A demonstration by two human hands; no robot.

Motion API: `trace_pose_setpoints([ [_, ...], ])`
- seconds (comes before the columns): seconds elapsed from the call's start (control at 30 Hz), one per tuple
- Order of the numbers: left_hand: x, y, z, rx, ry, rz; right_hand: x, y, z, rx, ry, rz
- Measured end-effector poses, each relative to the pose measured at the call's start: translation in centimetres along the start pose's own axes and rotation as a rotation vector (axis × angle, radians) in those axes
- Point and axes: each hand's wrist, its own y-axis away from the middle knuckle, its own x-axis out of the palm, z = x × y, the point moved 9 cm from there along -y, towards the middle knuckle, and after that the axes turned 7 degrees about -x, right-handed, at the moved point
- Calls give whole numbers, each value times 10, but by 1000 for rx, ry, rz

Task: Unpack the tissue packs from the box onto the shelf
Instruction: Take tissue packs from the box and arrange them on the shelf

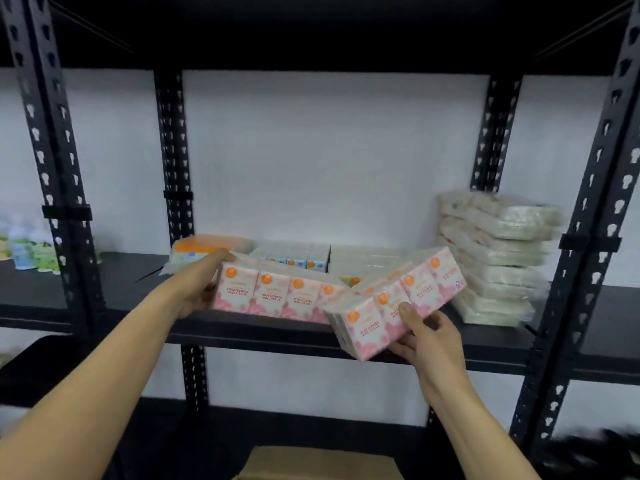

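My left hand [199, 284] grips the left end of a pink rose-scented tissue pack [277, 294] that lies along the front of the black shelf [263, 334]. A second pink tissue pack [394, 304] is held tilted in my right hand [424, 341], its right end raised and its near end over the shelf's front edge. The second pack overlaps the right end of the first. A strip of the cardboard box [322, 462] shows at the bottom edge, below the shelf.
Behind the pink packs lie blue-and-white tissue packs [294, 256], an orange pack [204, 247] and white packs [363, 261]. A tall stack of clear-wrapped tissue bundles [498, 258] fills the shelf's right end. Black perforated uprights [59, 168] frame the bay; small bottles [24, 251] stand far left.
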Motion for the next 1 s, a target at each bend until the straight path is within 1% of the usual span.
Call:
trace_pose_setpoints([
  [0.17,9,-37,15,-43,31,13,1,-28,-29,46,-16,-72],
  [0.37,13,-68,28,-83,67,-8,12,-54,-49,70,13,-85],
  [0.47,3,-85,34,-108,63,-82,9,-63,-58,75,24,-124],
  [0.53,-5,-95,35,-85,38,-156,7,-67,-62,106,89,-106],
  [0.6,-12,-106,34,-31,-87,-270,7,-65,-64,180,221,-53],
  [0.7,-11,-105,24,109,-363,-448,4,-59,-59,266,521,55],
  [0.8,-6,-103,15,217,-473,-527,1,-54,-52,325,733,139],
  [0.87,-3,-100,8,306,-548,-559,1,-55,-44,324,839,169],
  [0.9,3,-95,1,390,-615,-575,2,-57,-39,288,877,176],
  [0.93,12,-87,-6,492,-685,-579,5,-61,-31,213,926,174],
  [0.97,25,-78,-14,609,-753,-574,8,-65,-22,99,999,164],
  [1.0,40,-71,-18,708,-821,-533,13,-68,-10,-39,1084,136],
])
